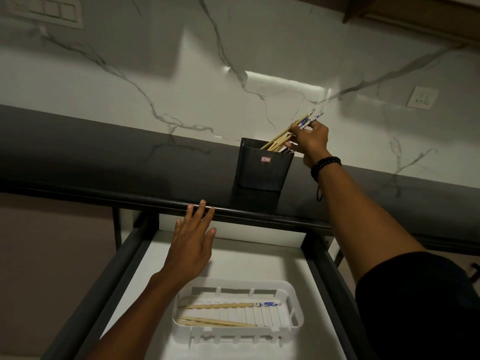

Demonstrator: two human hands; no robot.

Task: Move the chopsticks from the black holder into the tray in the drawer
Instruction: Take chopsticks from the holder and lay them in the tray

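Observation:
A black holder (263, 167) stands on the dark counter, with several wooden chopsticks (279, 137) leaning out of it to the right. My right hand (310, 140) pinches the upper ends of a few of them just above the holder's right rim. Below, the drawer (259, 261) is pulled out and a white slotted tray (293, 302) lies in it. The tray holds one chopstick with a blue patterned end (233, 305) and plain ones (215, 322) near its front. My left hand (193, 240) hovers flat with straight fingers, its fingertips at the counter's front edge.
The dark counter (104, 162) runs left to right under a white marble wall. A wall socket (422, 97) sits at the right and a switch panel (44, 11) at the top left. The drawer's dark side rails (117, 271) frame the white floor.

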